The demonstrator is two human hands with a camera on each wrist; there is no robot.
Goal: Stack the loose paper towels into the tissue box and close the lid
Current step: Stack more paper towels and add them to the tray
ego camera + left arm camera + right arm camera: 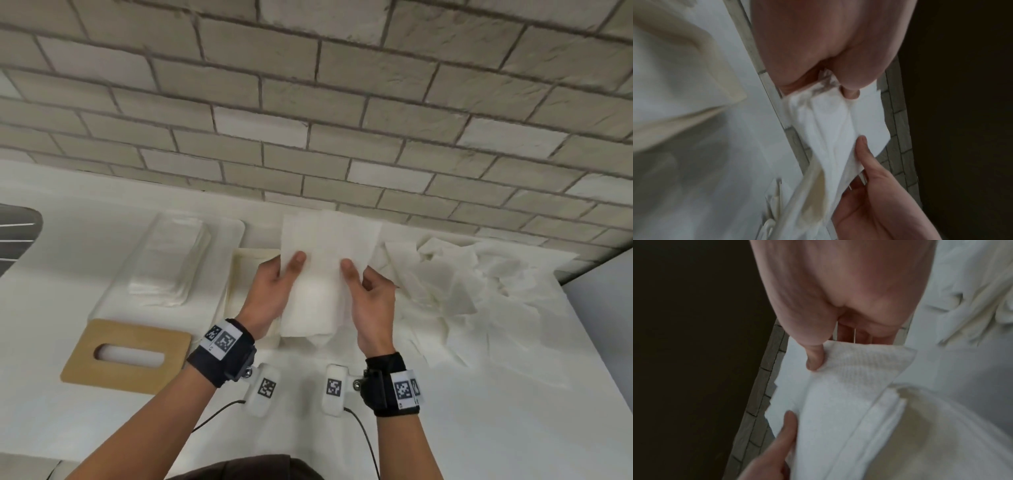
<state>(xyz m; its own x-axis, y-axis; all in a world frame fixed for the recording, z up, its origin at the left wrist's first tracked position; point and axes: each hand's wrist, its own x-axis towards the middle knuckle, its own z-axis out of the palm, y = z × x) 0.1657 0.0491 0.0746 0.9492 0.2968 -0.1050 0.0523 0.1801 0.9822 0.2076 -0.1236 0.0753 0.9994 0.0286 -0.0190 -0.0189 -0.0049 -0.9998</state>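
Note:
A white paper towel [329, 246] is held up between both hands over the cream tissue box [245, 270], which is mostly hidden behind them. My left hand [291, 267] pinches its left edge, thumb in front. My right hand [352, 274] pinches the right edge the same way. In the left wrist view the towel [830, 123] is creased lengthwise under my left thumb. In the right wrist view my thumb presses the towel [849, 386] above the box [920, 426]. The wooden lid [126, 353] with its oval slot lies flat at the left. A loose towel pile [462, 284] lies to the right.
A clear plastic tray [168, 260] sits left of the box on the white counter [479, 428]. A brick wall [308, 120] rises close behind. A dark object [17, 233] shows at the far left edge. The counter ends at the right [582, 308].

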